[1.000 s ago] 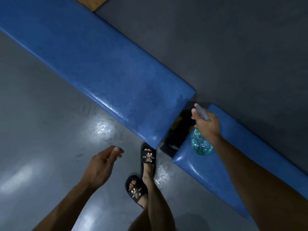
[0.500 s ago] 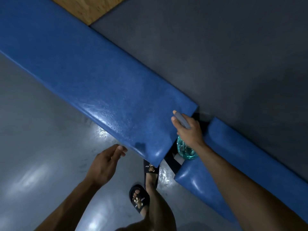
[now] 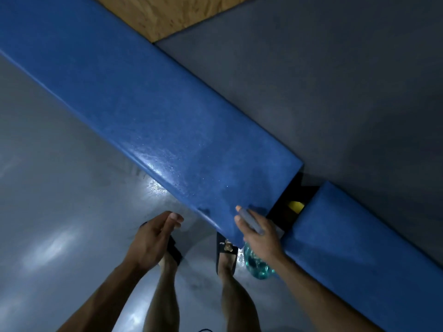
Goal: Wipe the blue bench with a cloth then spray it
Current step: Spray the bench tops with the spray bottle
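Note:
A long blue padded bench [image 3: 153, 111] runs from the upper left down to the lower middle, and fine droplets glisten near its front edge. My right hand [image 3: 260, 236] grips a spray bottle [image 3: 257, 263] with a teal body and a grey head, held just off the bench's near end corner, nozzle towards the bench. My left hand [image 3: 153, 238] hangs over the floor in front of the bench, fingers loosely curled and holding nothing. No cloth is in view.
A second blue bench [image 3: 364, 238] continues to the lower right beyond a dark gap [image 3: 291, 207] that holds something yellow. Behind the benches is a grey wall with a wooden panel [image 3: 165, 15]. My feet in black sandals [image 3: 225, 250] stand on glossy grey floor.
My right hand with the spray bottle has moved left, from over the gap to the first bench's end corner. The view has shifted left along the bench. My left hand stays empty.

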Motion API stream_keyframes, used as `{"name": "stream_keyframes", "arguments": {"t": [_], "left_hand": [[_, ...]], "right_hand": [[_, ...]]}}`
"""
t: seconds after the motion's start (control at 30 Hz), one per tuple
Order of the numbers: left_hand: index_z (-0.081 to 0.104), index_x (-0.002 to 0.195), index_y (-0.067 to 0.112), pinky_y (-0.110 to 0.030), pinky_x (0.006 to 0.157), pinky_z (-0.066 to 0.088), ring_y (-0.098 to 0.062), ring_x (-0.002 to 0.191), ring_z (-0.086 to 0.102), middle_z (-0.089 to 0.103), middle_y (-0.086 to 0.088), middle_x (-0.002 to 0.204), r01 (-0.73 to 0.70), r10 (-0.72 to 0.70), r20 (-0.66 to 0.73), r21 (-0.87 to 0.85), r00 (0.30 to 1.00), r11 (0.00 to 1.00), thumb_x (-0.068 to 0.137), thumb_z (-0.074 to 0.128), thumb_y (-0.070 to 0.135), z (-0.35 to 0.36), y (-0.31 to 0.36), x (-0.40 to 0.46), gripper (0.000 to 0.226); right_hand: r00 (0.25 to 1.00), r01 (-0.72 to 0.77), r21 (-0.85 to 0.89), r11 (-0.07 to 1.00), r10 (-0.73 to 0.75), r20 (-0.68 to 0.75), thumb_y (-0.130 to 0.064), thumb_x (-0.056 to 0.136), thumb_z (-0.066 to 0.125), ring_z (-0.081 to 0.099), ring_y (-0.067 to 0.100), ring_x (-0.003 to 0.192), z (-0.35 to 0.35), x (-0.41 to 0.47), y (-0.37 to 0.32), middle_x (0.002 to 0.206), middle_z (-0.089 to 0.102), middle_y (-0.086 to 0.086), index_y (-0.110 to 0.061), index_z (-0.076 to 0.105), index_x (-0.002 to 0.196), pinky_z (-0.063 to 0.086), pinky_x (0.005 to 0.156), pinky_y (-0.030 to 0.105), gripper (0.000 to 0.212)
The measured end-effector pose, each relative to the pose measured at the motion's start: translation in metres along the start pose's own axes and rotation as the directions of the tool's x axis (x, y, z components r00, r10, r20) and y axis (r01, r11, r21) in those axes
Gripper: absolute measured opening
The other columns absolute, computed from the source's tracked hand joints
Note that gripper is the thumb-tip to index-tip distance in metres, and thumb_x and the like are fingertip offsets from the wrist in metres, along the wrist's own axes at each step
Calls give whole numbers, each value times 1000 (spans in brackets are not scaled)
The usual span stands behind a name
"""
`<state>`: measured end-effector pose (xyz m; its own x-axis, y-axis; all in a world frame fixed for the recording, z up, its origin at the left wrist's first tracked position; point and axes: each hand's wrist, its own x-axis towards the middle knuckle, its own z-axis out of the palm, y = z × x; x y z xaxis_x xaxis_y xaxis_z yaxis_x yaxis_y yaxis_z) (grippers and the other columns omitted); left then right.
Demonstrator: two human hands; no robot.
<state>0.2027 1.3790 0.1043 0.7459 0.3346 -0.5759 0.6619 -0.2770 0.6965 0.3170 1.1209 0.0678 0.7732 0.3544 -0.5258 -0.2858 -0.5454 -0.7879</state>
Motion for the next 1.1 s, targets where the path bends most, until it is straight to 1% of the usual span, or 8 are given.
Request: {"name": "stream_keyframes", "arguments": {"t": [0.17,0.3,0.43,0.5,0.63,0.8,1.0,1.1], "left_hand": [[68,99,37,-40,89,54,-4,90,67,72,16,91,-1,0,19,9,1000,1000,93,31,67,-24,-8,10,48],[67,98,38,-40,87,55,-3,86,67,71,17,89,-17,17,28,4,999,1000,91,31,68,-46,-11,18,48],[68,99,36,-40,88,55,-3,89,68,72,17,91,-17,17,55,0,998,1000,92,31,68,-70,-19,22,49],[68,99,35,-38,88,55,-1,90,68,72,18,91,-19,18,69,3,997,1000,93,31,67,-83,-23,24,50],[68,97,35,-31,84,53,2,90,66,70,22,91,-20,20,65,5,998,1000,95,31,63,-111,-34,28,47],[66,101,34,-21,71,47,6,90,63,68,25,93,-8,8,62,-9,998,1000,86,27,76,-144,-50,37,59],[64,103,37,-32,84,53,6,91,64,70,25,96,15,-14,53,-18,999,1000,86,30,76,-190,-69,53,54],[64,104,38,-36,87,53,1,95,65,69,24,99,0,0,34,-2,999,1000,88,30,75,-215,-74,61,52]], "right_hand": [[976,32,45,998,-21,-217,-41,95,69,60,4,66,-27,77,-50,80,65,-13,-41,73,103,58,69,40,9],[948,22,48,999,-5,-318,-30,99,66,60,9,66,-47,129,-89,84,63,3,-33,71,110,53,54,23,13],[946,-18,-32,999,6,-323,-44,94,67,56,13,63,-31,133,-91,71,59,-4,-36,74,115,54,66,40,24],[966,-17,-103,995,-10,-259,-42,95,68,60,11,68,-11,118,-88,77,65,-5,-30,74,118,59,71,47,27],[993,61,-156,986,-76,-91,-26,96,71,61,-5,68,50,67,-80,76,67,-22,-22,75,112,54,74,31,17],[998,53,-123,991,-51,22,-38,96,68,57,0,64,124,13,-76,66,61,-14,-28,75,104,49,64,26,14],[977,-92,57,994,101,-187,-41,96,69,70,14,96,158,29,-101,95,76,-10,-47,74,105,57,87,33,13],[949,-57,120,991,91,-302,-30,95,72,69,10,84,151,70,-133,91,74,-9,-43,74,93,60,79,37,13]]}}
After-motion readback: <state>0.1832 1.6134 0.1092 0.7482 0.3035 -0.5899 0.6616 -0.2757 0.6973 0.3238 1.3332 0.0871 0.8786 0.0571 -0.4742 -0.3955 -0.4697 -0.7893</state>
